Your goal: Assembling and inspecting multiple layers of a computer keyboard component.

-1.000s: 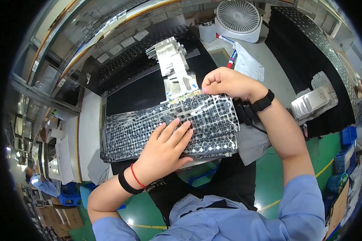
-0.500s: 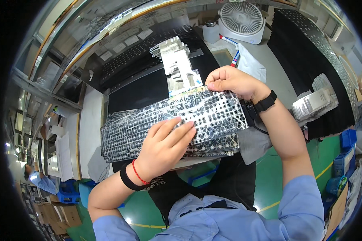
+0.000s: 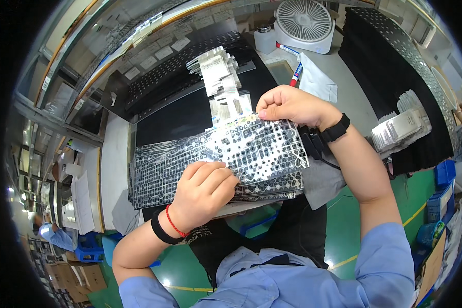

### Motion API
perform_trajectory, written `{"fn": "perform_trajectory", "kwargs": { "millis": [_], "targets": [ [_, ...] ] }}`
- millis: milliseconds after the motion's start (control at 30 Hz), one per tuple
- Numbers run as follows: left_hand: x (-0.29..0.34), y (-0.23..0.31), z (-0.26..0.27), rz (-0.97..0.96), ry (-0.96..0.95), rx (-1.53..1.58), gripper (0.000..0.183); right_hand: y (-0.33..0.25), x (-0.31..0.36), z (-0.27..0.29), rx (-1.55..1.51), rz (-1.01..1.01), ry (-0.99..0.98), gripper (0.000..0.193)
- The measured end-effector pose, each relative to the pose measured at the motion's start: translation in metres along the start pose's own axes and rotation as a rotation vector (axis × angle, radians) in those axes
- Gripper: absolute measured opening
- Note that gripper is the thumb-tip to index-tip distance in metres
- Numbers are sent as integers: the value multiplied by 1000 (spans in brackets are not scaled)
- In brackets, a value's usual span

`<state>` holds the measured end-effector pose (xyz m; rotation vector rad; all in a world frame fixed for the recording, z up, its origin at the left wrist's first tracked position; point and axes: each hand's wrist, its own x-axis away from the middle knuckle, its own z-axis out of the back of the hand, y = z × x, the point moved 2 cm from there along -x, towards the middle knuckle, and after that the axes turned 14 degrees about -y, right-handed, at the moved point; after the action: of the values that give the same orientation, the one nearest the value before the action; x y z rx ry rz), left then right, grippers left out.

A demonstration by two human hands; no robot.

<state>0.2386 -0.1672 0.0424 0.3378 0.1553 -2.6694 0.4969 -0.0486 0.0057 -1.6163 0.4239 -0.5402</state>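
A clear keyboard membrane sheet [image 3: 264,149] printed with rows of dark rings lies on a stack of similar sheets [image 3: 272,188] in front of me. My right hand [image 3: 287,108] pinches the far edge of this top sheet between thumb and fingers. Curled over the sheet's near side is my left hand [image 3: 205,189]; its fingertips are hidden, so what they hold cannot be made out. The sheets' silvery tail strips [image 3: 222,84] stretch away from the far edge in an overlapping pile on a black surface [image 3: 172,120].
A white fan [image 3: 305,23], a small bottle [image 3: 265,39], a red-and-blue marker [image 3: 295,74] and a pale cloth [image 3: 318,79] sit at the back. Black stacked sheets [image 3: 367,56] and another bundle of silvery strips [image 3: 400,128] are on the right. Grey cloth [image 3: 321,182] hangs over the near edge.
My left hand has gone from outstretched fingers flat on the sheet to curled fingers, drawn slightly back and left. My right hand keeps its pinch; it and the sheet have shifted slightly left.
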Motion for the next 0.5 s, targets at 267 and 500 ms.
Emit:
{"fn": "perform_trajectory", "kwargs": {
  "millis": [267,500],
  "targets": [
    [10,-1,6,-131,88,-19,20,0,1,1,-3,52,25,15],
    [18,15,12,-432,92,31,10,-6,3,1,9,23,39,15]
  ]
}}
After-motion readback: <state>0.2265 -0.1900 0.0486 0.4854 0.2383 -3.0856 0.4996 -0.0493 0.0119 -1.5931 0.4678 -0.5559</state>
